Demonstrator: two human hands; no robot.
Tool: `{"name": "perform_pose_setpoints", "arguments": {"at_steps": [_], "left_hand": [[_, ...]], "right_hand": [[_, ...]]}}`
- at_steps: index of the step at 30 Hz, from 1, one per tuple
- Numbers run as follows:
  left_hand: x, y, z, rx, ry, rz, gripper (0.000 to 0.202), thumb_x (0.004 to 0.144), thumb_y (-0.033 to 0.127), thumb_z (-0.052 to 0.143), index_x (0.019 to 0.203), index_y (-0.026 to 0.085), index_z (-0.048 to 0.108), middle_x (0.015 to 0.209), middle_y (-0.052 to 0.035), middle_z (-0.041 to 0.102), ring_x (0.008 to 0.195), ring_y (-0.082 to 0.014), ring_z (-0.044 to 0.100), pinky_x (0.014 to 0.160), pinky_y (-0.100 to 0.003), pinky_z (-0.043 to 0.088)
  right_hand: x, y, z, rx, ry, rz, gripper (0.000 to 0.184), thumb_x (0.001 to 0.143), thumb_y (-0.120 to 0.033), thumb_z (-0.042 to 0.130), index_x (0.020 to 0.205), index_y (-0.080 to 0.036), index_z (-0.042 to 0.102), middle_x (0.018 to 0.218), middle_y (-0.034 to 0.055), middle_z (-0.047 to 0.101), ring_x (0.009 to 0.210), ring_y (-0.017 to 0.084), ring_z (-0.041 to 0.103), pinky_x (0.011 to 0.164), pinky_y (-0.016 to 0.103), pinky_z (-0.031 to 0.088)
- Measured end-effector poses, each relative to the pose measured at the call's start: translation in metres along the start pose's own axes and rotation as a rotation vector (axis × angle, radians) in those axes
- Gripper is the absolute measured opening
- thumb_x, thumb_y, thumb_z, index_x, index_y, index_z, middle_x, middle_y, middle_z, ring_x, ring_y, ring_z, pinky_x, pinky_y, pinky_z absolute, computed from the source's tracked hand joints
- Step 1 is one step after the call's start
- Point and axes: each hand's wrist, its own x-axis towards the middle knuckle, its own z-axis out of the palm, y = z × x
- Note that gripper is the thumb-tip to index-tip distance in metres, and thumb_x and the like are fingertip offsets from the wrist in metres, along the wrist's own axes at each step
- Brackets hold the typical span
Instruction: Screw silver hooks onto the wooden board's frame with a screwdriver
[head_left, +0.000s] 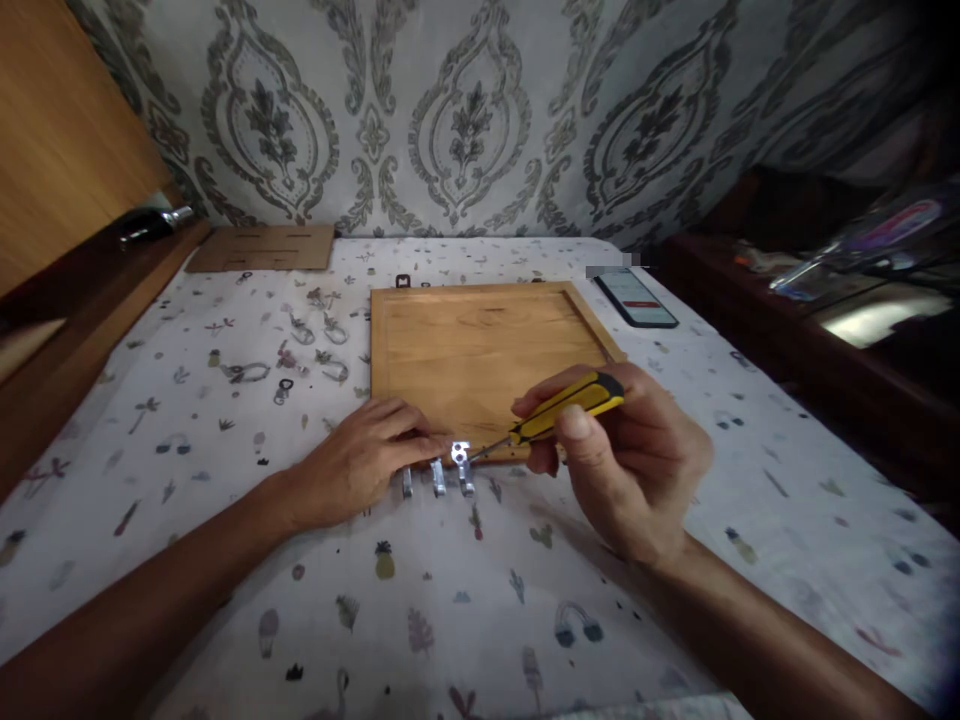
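Head view: the right hand (630, 450) is gripping a yellow-and-black screwdriver (566, 408) between thumb and fingers, its shaft pointing at the rightmost of three silver hooks (439, 478) along the near edge of a wooden board (480, 350). With fingers bent, the left hand (364, 458) is resting at that edge beside the hooks (whether it is pinching one cannot be told).

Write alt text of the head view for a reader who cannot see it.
The right hand holds a yellow-black screwdriver, its tip by one of three metal hooks at the near edge of a wooden board, with the left hand beside them. A smartphone lies on the patterned tablecloth.
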Motion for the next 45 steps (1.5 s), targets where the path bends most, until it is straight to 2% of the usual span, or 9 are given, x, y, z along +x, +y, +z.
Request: {"name": "perform_pose_setpoints", "arguments": {"at_steps": [5, 11, 19, 25, 29, 33, 37, 41, 45], "left_hand": [[-0.002, -0.001, 0.001, -0.047, 0.009, -0.021, 0.047, 0.102, 0.0, 0.046, 0.135, 0.024, 0.068, 0.108, -0.0076, 0.07, 0.099, -0.0206, 0.064, 0.084, -0.034, 0.055], [-0.001, -0.002, 0.001, -0.105, 0.029, -0.059, 0.039, 0.107, 0.008, 0.042, 0.133, 0.019, 0.068, 0.108, -0.009, 0.071, 0.099, -0.0207, 0.065, 0.086, -0.035, 0.055], [0.001, 0.003, -0.008, -0.247, 0.018, -0.225, 0.03, 0.111, 0.018, 0.04, 0.121, 0.014, 0.068, 0.104, -0.0075, 0.073, 0.098, -0.0185, 0.068, 0.089, -0.032, 0.055], [-0.002, -0.006, -0.009, -0.53, 0.115, -0.441, 0.038, 0.114, 0.039, 0.042, 0.128, 0.018, 0.07, 0.118, -0.0103, 0.077, 0.109, -0.0205, 0.072, 0.096, -0.032, 0.058], [-0.003, -0.009, -0.01, -0.637, 0.129, -0.541, 0.046, 0.111, 0.052, 0.046, 0.128, 0.017, 0.071, 0.117, -0.0115, 0.077, 0.113, -0.023, 0.072, 0.1, -0.034, 0.057], [0.002, -0.002, -0.012, -0.582, 0.06, -0.612, 0.05, 0.107, 0.058, 0.049, 0.123, 0.017, 0.073, 0.118, -0.011, 0.076, 0.113, -0.0254, 0.07, 0.1, -0.035, 0.055], [0.009, 0.011, -0.019, -0.424, -0.039, -0.52, 0.046, 0.104, 0.055, 0.054, 0.128, 0.02, 0.07, 0.119, -0.0097, 0.073, 0.107, -0.0264, 0.069, 0.092, -0.036, 0.056], [0.006, 0.024, -0.027, -0.221, -0.146, -0.294, 0.053, 0.101, 0.056, 0.063, 0.141, 0.021, 0.06, 0.12, -0.0106, 0.067, 0.113, -0.0282, 0.064, 0.1, -0.042, 0.052], [-0.012, 0.032, -0.027, -0.083, -0.099, -0.245, 0.046, 0.105, 0.051, 0.059, 0.141, 0.022, 0.058, 0.121, -0.0107, 0.067, 0.113, -0.0279, 0.064, 0.1, -0.045, 0.054]], "right_hand": [[0.008, -0.005, -0.002, -0.061, -0.123, 0.122, 0.039, 0.099, -0.055, 0.066, 0.079, -0.022, 0.061, 0.066, -0.0017, 0.062, 0.04, 0.007, 0.041, 0.035, 0.024, 0.03], [0.009, -0.001, -0.003, -0.142, -0.27, 0.169, 0.047, 0.101, -0.06, 0.06, 0.075, -0.021, 0.058, 0.064, -0.0031, 0.052, 0.052, 0.01, 0.041, 0.047, 0.026, 0.031], [0.012, 0.004, -0.003, -0.143, -0.295, 0.194, 0.052, 0.101, -0.065, 0.057, 0.073, -0.021, 0.056, 0.065, -0.0027, 0.051, 0.056, 0.011, 0.041, 0.051, 0.028, 0.032], [0.015, 0.017, -0.001, -0.097, -0.287, 0.21, 0.055, 0.097, -0.069, 0.06, 0.07, -0.021, 0.054, 0.064, -0.0033, 0.048, 0.055, 0.011, 0.04, 0.05, 0.027, 0.032], [0.016, 0.028, 0.0, -0.006, -0.272, 0.301, 0.058, 0.091, -0.075, 0.063, 0.071, -0.021, 0.056, 0.063, -0.003, 0.051, 0.055, 0.011, 0.04, 0.048, 0.026, 0.03], [0.017, 0.04, 0.001, 0.105, -0.221, 0.42, 0.062, 0.08, -0.08, 0.072, 0.069, -0.02, 0.059, 0.061, -0.0029, 0.052, 0.051, 0.009, 0.035, 0.045, 0.025, 0.025], [0.021, 0.052, 0.001, 0.144, -0.162, 0.432, 0.062, 0.077, -0.081, 0.072, 0.067, -0.022, 0.057, 0.055, -0.0046, 0.049, 0.045, 0.009, 0.032, 0.041, 0.025, 0.022], [0.027, 0.059, 0.0, 0.171, -0.074, 0.414, 0.064, 0.072, -0.084, 0.072, 0.068, -0.022, 0.056, 0.056, -0.0035, 0.052, 0.046, 0.009, 0.036, 0.042, 0.025, 0.023], [0.029, 0.061, -0.001, 0.199, -0.054, 0.411, 0.061, 0.073, -0.081, 0.074, 0.068, -0.022, 0.057, 0.056, -0.0028, 0.052, 0.047, 0.01, 0.037, 0.043, 0.025, 0.024]]}}
